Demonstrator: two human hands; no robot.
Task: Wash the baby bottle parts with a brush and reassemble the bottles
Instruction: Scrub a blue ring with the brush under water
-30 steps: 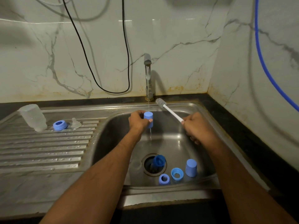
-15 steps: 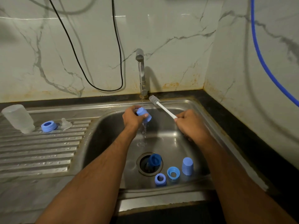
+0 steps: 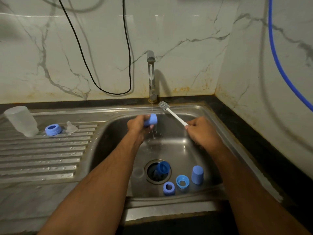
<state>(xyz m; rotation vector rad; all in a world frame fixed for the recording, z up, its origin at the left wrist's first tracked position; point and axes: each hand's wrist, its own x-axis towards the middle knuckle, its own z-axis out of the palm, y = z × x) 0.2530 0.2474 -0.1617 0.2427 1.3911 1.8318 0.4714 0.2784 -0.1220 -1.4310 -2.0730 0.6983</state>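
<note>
While wet, seemingly smooth cap (image 3: pixel 151 119).

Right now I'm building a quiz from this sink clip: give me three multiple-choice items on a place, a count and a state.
1. Where is the clear bottle?
A. drainboard
B. basin
C. left hand

2. How many blue parts lie in the basin, unheld?
A. two
B. four
C. six

3. What is the tap doing?
A. off
B. running
C. hidden

Answers:
1 A: the bottle stands on the drainboard.
2 B: drain part, two rings, cap.
3 B: the tap streams onto the cap in the left hand.
</note>
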